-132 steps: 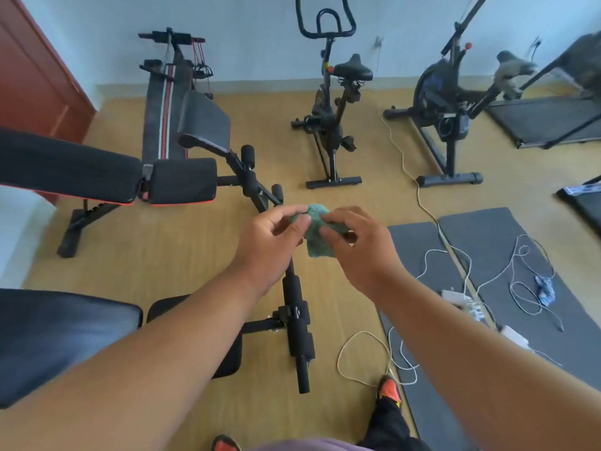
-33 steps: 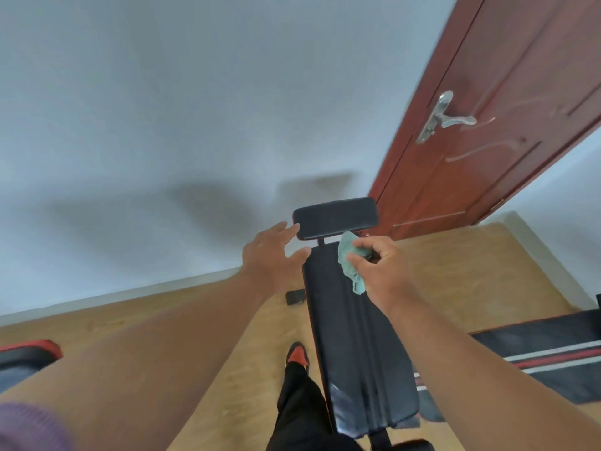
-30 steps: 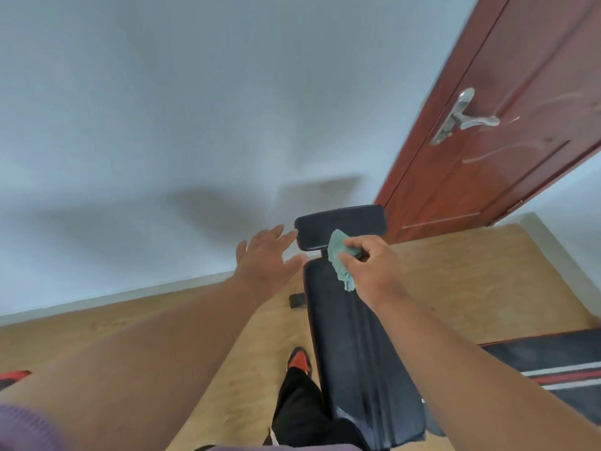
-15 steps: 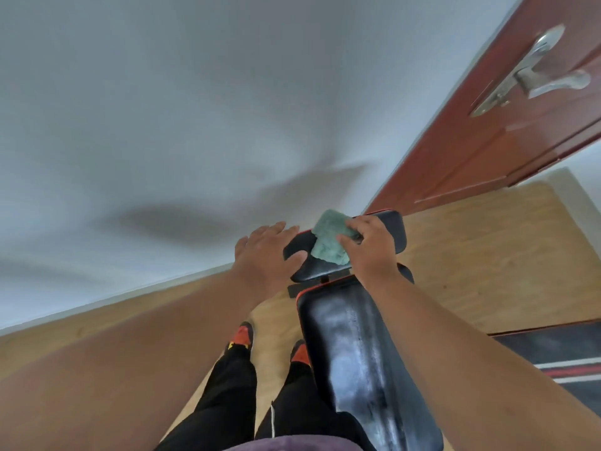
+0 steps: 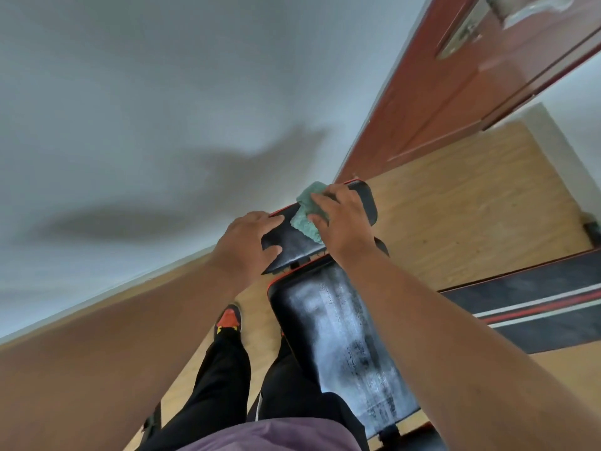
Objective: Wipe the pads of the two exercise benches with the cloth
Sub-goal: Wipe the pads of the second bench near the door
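The small green terry cloth (image 5: 307, 211) lies crumpled on the short black head pad with a red edge (image 5: 366, 203), at the far end of the bench. The long black vinyl back pad (image 5: 341, 346) below it looks shiny, with pale streaks. My right hand (image 5: 341, 219) presses the cloth down, fingers bent over it and holding it. My left hand (image 5: 248, 245) rests on the near corner of the head pad, fingers spread and relaxed. A red-brown wooden door (image 5: 455, 92) stands behind, and a second black bench with red and white stripes (image 5: 536, 307) lies at the right.
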